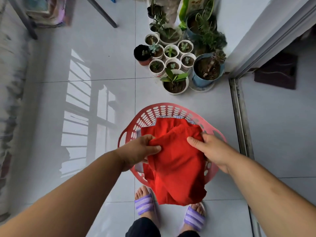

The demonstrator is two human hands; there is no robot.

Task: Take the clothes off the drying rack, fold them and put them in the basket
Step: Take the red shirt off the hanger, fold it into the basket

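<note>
A red garment (176, 161) hangs folded between my two hands, above a round pink perforated laundry basket (164, 111) on the tiled floor. My left hand (138, 149) pinches the garment's left edge with thumb and fingers. My right hand (212, 149) grips its right edge, thumb on top. More red cloth and a light striped piece (171, 117) lie inside the basket, partly hidden by the held garment. The rack's dark legs (102, 12) stand at the top left.
A cluster of potted plants (179, 57) stands just beyond the basket. A sliding-door track (239, 120) and door frame run along the right, with a dark mat (277, 72) past it. My feet in purple slippers (145, 204) are right below the basket. Clothes hang at far left.
</note>
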